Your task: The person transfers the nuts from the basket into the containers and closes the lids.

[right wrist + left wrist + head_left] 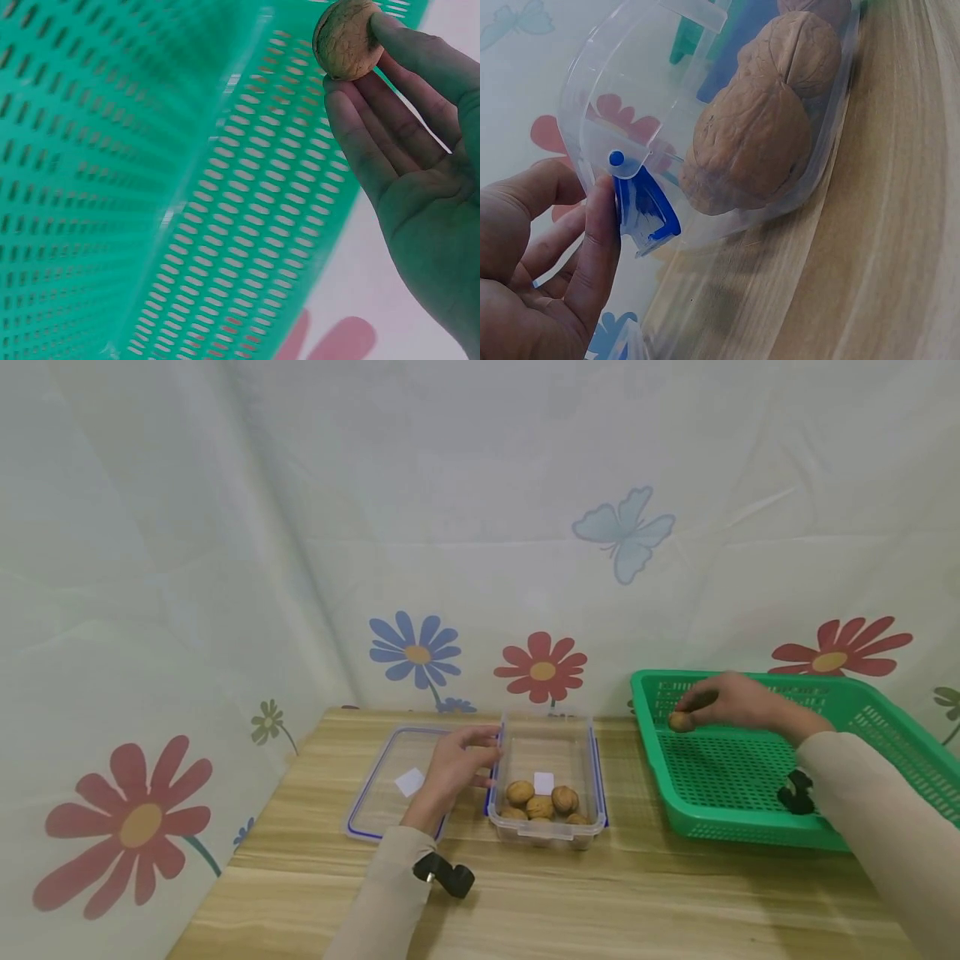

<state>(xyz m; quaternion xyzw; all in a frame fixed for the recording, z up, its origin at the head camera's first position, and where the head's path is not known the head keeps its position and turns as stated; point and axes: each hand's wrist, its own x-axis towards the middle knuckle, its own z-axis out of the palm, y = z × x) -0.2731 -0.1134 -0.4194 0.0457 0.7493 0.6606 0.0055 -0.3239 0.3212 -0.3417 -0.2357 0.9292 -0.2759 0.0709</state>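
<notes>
My right hand [738, 700] pinches a walnut [348, 41] between thumb and fingertips, above the left part of a green plastic basket [675, 817]. No other walnut shows inside that basket. My left hand [454, 767] is at the left side of a clear plastic box [546, 727], its fingers loosely bent. In the left wrist view its fingertips touch the box's side by a blue latch [646, 210]. Several walnuts [540, 807] lie in the near end of the box, beside a small white paper square [543, 783].
A clear lid [375, 793] with a blue seal lies flat left of the box, partly behind my left hand, with a white square [409, 782] on it. Everything stands on a wood-grain table [600, 902]. A flower-printed curtain [465, 527] hangs behind the table.
</notes>
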